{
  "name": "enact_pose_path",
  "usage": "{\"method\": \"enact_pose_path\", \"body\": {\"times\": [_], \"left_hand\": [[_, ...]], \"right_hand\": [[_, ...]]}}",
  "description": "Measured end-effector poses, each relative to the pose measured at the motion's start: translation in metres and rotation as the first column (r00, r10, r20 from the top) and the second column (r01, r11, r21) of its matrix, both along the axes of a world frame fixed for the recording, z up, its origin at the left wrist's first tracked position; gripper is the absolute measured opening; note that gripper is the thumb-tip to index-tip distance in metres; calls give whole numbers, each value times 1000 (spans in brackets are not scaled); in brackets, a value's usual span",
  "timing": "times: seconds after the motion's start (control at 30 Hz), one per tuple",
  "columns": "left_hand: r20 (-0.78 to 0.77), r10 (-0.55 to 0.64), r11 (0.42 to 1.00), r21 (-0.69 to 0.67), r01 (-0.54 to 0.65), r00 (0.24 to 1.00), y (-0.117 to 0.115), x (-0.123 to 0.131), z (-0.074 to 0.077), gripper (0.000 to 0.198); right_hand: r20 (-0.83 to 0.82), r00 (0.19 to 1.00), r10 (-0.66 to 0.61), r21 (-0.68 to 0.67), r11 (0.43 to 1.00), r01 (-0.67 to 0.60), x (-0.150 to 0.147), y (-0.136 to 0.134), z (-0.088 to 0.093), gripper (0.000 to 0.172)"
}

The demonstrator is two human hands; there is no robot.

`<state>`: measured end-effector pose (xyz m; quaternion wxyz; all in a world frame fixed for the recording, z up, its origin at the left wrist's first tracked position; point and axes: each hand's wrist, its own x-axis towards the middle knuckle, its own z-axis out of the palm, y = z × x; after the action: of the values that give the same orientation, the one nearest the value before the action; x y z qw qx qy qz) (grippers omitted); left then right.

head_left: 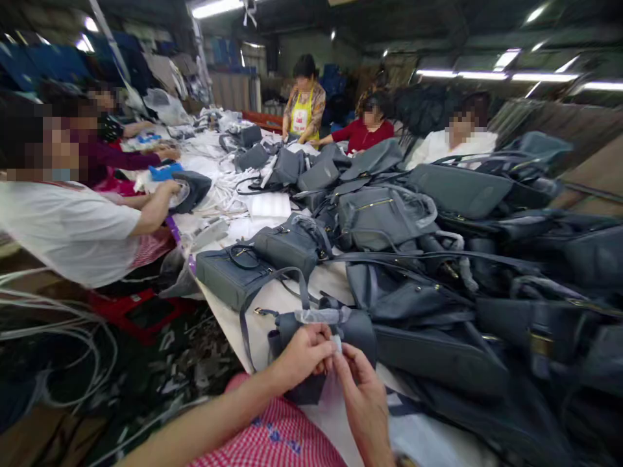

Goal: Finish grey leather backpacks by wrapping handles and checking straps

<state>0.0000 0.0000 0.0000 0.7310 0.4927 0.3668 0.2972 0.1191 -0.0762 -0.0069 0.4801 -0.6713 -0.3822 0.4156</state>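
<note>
My left hand [304,357] and my right hand [363,392] meet at the near table edge, both pinching a small clear plastic piece [337,342] between the fingertips. Right behind them lies a dark grey handbag [360,327] with a clear plastic wrap [321,316] across its top and a long strap [263,288] looping to the left. Both hands are closed on the plastic piece, close to the bag's front.
A big heap of grey handbags [438,259] covers the right of the long white table [272,298]. Several seated people work on both sides; the nearest, in a white shirt [68,227], is at the left. White cords [58,324] and scraps litter the floor.
</note>
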Motion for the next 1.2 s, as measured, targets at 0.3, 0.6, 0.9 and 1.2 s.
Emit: {"method": "enact_pose_path", "body": {"times": [0.3,0.6,0.9,1.2], "left_hand": [[-94,-10,997,72,17,996,8,-1,10,22],[-130,103,995,-4,-105,986,2,6,7,16],[-93,110,989,-84,-117,990,9,5,17,17],[-104,135,989,-53,-141,985,11,8,5,21]], "right_hand": [[-423,904,-57,17,997,71,-5,3,5,48],[-329,942,-68,16,997,77,-10,-7,-6,76],[-270,961,-61,27,997,71,-18,-3,-3,75],[-84,996,-34,83,996,41,-18,2,-25,63]]}}
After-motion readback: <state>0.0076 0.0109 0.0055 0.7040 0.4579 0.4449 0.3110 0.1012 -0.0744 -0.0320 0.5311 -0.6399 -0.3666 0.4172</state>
